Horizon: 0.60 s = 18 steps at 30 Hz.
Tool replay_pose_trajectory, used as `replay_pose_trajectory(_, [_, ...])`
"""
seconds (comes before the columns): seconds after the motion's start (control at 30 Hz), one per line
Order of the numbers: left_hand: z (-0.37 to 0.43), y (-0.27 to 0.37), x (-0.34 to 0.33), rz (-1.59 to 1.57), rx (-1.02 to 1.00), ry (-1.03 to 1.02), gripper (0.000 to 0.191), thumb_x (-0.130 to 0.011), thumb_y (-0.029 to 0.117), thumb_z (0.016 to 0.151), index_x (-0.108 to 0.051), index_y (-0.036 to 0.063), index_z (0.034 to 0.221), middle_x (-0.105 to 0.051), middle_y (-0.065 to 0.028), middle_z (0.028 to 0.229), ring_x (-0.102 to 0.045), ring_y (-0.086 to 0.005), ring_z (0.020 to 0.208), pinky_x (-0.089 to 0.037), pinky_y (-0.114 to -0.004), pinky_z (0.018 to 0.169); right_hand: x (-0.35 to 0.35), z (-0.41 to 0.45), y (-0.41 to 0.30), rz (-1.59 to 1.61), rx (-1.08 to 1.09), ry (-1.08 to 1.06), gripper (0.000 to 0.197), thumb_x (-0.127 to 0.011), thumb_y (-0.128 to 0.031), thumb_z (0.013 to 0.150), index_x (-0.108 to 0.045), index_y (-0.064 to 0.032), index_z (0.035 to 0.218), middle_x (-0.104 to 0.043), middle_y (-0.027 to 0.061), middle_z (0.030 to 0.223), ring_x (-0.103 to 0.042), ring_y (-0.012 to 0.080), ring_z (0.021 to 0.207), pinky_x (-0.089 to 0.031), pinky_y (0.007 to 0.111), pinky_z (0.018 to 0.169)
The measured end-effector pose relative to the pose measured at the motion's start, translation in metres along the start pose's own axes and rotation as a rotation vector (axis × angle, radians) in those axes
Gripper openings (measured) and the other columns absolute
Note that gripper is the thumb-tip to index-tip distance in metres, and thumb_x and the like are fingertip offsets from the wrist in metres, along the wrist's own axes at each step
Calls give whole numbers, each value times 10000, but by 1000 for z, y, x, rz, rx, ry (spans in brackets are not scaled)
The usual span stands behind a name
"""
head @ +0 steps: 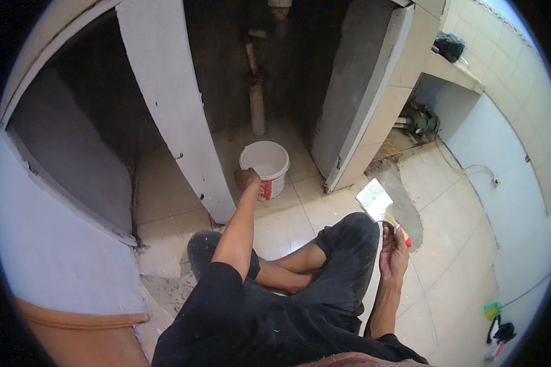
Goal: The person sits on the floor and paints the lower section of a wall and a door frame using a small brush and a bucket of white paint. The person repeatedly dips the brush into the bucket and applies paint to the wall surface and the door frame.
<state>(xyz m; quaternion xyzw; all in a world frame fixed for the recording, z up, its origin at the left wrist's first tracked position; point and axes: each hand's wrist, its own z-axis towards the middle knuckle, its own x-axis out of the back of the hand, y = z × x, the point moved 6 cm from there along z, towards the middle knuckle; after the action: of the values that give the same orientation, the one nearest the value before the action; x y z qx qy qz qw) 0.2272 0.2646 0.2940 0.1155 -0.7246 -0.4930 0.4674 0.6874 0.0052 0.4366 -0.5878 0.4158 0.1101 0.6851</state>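
Observation:
A white plastic bucket [272, 186] with a red label stands on the tiled floor at the opening of the middle bay. My left hand [247, 179] reaches forward and grips its near left rim, the fingers partly hidden. The inside looks white, but how much paint it holds I cannot tell. In my right hand [393, 252], out beside my right knee, is a wide paintbrush [375, 200] held by its handle. White paint coats its bristles, which point up and to the left, well apart from the bucket.
A white-painted partition [179, 119] and a right-hand partition edge [372, 98] flank the bay. A pipe [257, 108] comes down behind the bucket. Farther right are a water pump [422, 120], a cable and a wall socket [496, 181]. A green-and-yellow object [492, 311] lies at lower right.

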Motion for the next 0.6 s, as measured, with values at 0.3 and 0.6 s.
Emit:
replay_pose_trajectory(0.3, [46, 8, -35, 146, -67, 58, 411, -636, 257, 817, -593, -79, 1050, -658, -268, 1037, -653, -396, 984, -511, -476, 868, -7, 55, 47, -33, -132, -8, 293, -564, -97, 954, -505, 82, 1178, -586, 167, 1128, -613, 228, 1011, -530, 309, 860])
replay_pose_trajectory(0.6, [82, -18, -36, -210, 128, -120, 480, -635, 230, 838, -519, -115, 1151, -673, -257, 968, -685, -379, 866, -552, -434, 744, -82, 112, 102, -177, -151, -108, 300, -610, -141, 941, -560, 72, 1146, -624, 145, 1066, -633, 202, 938, -531, 309, 816])
